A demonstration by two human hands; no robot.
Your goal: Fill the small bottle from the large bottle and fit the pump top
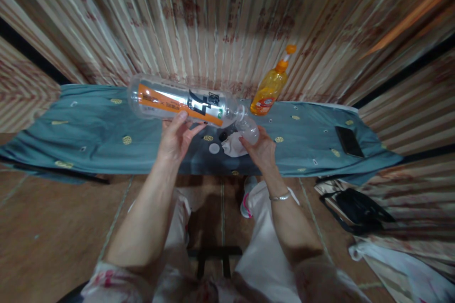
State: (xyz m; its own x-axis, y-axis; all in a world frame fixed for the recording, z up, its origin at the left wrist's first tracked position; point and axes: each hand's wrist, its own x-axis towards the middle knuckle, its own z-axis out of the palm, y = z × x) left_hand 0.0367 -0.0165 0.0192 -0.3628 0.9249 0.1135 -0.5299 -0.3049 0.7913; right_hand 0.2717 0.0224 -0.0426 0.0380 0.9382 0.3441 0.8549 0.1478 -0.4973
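Left hand (175, 138) gripping large clear bottle (185, 103) at mid-body — held on its side above table (92, 128), neck pointing right. Right hand (261, 147) closed around small clear cup (248, 129) touching bottle mouth. White cap (213, 148) and crumpled white cloth (234, 144) on teal cover below. Farther back: orange detergent bottle (270, 86) upright; black phone (349, 141) at right.

Dim warm light from above, shadow under the table (106, 123), strong fisheye bending at the edges, the curtain (227, 19) smeared by blur.
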